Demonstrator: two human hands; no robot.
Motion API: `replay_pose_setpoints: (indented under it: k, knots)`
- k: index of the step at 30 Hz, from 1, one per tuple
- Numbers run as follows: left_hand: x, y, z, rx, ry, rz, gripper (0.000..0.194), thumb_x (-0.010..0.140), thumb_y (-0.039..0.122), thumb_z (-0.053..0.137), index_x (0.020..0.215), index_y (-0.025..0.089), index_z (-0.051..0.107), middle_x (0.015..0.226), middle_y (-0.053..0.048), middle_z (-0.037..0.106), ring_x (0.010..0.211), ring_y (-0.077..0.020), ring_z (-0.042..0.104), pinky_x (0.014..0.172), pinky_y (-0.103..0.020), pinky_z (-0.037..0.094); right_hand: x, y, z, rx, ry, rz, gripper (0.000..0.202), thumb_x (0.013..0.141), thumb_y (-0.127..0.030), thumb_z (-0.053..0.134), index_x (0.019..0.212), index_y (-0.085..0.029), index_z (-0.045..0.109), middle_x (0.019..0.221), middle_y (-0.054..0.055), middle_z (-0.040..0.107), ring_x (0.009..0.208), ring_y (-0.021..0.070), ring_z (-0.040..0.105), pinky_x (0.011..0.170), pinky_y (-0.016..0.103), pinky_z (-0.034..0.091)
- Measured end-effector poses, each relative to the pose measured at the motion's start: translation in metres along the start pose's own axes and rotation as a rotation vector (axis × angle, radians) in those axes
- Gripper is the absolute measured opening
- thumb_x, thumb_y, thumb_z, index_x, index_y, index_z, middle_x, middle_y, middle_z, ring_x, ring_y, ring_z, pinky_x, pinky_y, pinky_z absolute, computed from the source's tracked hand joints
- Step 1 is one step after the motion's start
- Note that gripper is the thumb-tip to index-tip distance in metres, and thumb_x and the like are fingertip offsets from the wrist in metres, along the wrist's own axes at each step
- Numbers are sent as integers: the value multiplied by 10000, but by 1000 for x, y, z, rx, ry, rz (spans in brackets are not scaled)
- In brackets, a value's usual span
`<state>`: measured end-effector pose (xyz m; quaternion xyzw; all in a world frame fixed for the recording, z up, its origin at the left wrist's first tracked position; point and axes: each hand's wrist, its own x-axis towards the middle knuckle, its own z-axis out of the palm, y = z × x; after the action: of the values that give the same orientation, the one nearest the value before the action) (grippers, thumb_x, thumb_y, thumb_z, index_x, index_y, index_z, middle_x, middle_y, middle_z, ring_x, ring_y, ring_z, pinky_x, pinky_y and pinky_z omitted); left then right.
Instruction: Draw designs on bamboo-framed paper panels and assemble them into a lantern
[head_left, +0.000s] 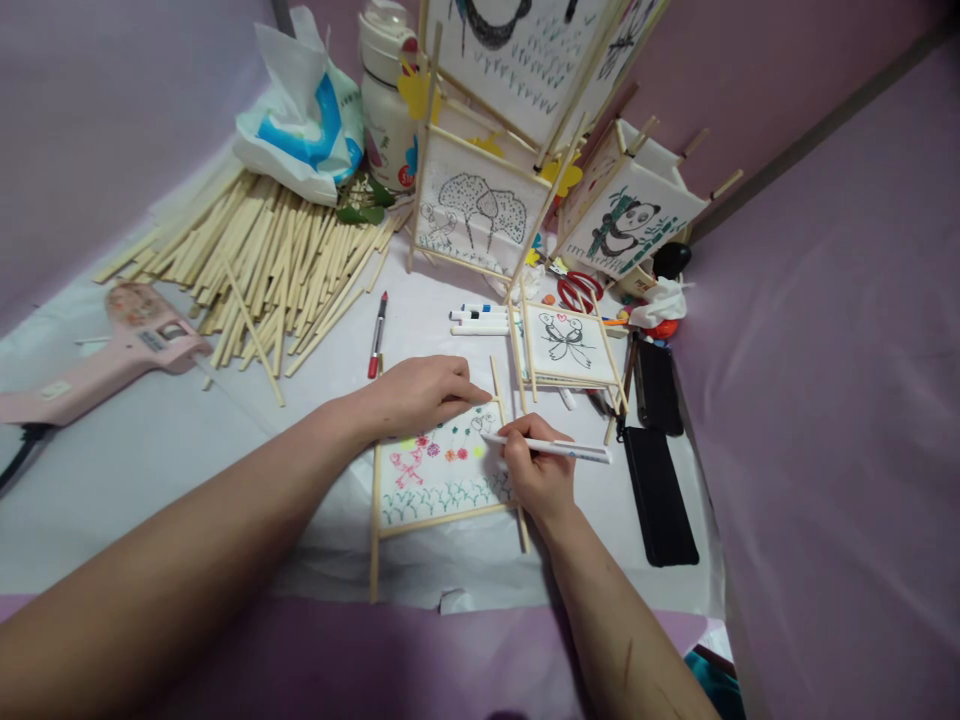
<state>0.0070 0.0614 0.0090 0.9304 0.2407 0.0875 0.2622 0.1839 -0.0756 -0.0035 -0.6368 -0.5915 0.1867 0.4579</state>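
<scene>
A white drawing panel (450, 496) framed with thin wooden sticks lies flat before me, bearing green grass marks, a pink figure and coloured dots. My right hand (541, 470) pinches a white marker pen (577, 451), its tip at a small dark outline near the panel's upper right. Across the panel's top edge rests my left hand (431, 393), palm down, fingers stretched toward the upper right corner. Just beyond my left hand lies a red-ended marker (378, 335).
At the left are a pink glue gun (127, 355) and a pile of wooden sticks (262, 260). Behind stand framed drawing panels (480, 205) and a panda lantern (634, 215). A smaller framed drawing (570, 345), red scissors (577, 290) and a black phone (660, 495) lie right.
</scene>
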Motion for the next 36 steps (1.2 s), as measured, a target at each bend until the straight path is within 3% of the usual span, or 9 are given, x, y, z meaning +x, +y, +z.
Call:
replay_pose_setpoints:
  k: [14,23,36]
  knots:
    - [-1,-2,2,-1,-3,12,314,989,314,505,1213,350,722,973,-25,654,905,-167,608,730,-273,397,-3,7,0,-19,170,7,186,885,-216,516,733,-203,623,590,-33,601,532,132,555,538,264,422]
    - [0,-1,1,8,-3,10,307,991,305,515,1211,355,723,973,-21,650,904,-169,613,734,-272,403,-1,6,1,-80,135,-5,187,901,-225,507,757,-206,625,599,-25,610,569,142,583,546,259,422]
    - [0,-2,2,-4,11,20,302,993,315,511,1199,347,729,957,-22,644,896,-166,609,730,-272,396,-3,6,2,-87,133,7,200,878,-210,504,695,-208,585,549,-41,550,520,124,515,517,250,383]
